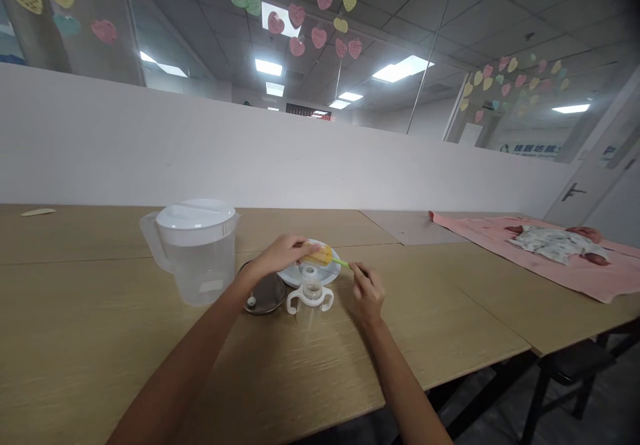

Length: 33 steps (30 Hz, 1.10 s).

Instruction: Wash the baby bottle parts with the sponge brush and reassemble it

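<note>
My left hand (pixel 285 256) is closed around the yellow head of what looks like a bottle brush (pixel 320 254). The brush's thin green handle runs to the right, where my right hand (pixel 369 291) grips its end with fingers curled. Both hands are just above a white plate (pixel 333 275), on which a small white ring-shaped part (pixel 309 272) lies. Nearer to me stands a clear bottle with two white side handles (pixel 313 290), upright and uncapped. Beside it, partly behind my left forearm, is a round dark lid (pixel 267 296) with a small knob.
A lidded translucent pitcher (pixel 200 251) stands left of my left hand. On the right, a baby-like figure in patterned clothes (pixel 553 243) lies on a pink towel (pixel 590 281). A pale flat piece (pixel 38 212) lies far left; a dark stool (pixel 575 365) stands below the table edge.
</note>
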Motion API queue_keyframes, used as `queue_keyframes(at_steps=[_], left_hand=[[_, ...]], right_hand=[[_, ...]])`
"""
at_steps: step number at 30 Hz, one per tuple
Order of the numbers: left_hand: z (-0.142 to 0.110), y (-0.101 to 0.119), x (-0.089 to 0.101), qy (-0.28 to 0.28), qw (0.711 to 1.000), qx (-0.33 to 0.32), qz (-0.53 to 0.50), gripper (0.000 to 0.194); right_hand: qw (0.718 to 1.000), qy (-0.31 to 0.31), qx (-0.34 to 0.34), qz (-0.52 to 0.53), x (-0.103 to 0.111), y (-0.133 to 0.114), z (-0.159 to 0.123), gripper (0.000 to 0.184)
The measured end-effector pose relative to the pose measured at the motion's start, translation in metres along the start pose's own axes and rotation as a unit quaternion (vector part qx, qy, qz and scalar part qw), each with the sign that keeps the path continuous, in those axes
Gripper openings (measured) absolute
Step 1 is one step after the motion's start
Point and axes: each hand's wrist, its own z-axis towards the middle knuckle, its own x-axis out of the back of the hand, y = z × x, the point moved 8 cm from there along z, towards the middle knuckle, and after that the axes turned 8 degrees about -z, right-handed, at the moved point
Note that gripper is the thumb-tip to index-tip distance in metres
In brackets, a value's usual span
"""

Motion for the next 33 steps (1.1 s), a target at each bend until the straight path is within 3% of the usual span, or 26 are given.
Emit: queue_keyframes(at_steps=[2, 6, 8, 11, 18, 24, 33], left_hand=[[0.0, -0.008, 0.007, 0.04, 0.998, 0.051, 0.026, 0.05], [-0.005, -0.008, 0.039, 0.163, 0.965, 0.043, 0.201, 0.038], [-0.009, -0.016, 0.048, 0.146, 0.94, 0.075, 0.299, 0.042], [-0.018, -0.037, 0.054, 0.064, 0.907, 0.15, 0.388, 0.034], [-0.027, -0.064, 0.042, -0.062, 0.898, 0.228, 0.372, 0.037], [-0.022, -0.077, 0.033, -0.07, 0.903, 0.246, 0.346, 0.028], [-0.022, -0.107, 0.025, -0.032, 0.906, 0.258, 0.334, 0.022]], right_hand=[[1.0, -0.005, 0.014, -0.016, 0.0, -0.001, 0.0, 0.042], [0.998, -0.016, -0.013, -0.063, -0.004, 0.01, -0.001, 0.041], [0.996, -0.012, -0.041, -0.073, -0.005, 0.017, -0.003, 0.04], [0.995, -0.015, -0.063, -0.073, -0.007, 0.022, -0.005, 0.038], [0.996, -0.041, -0.063, -0.053, -0.013, 0.023, -0.008, 0.038], [0.995, -0.052, -0.072, -0.047, -0.018, 0.027, -0.011, 0.037], [0.992, -0.081, -0.098, -0.025, -0.021, 0.026, -0.009, 0.035]])
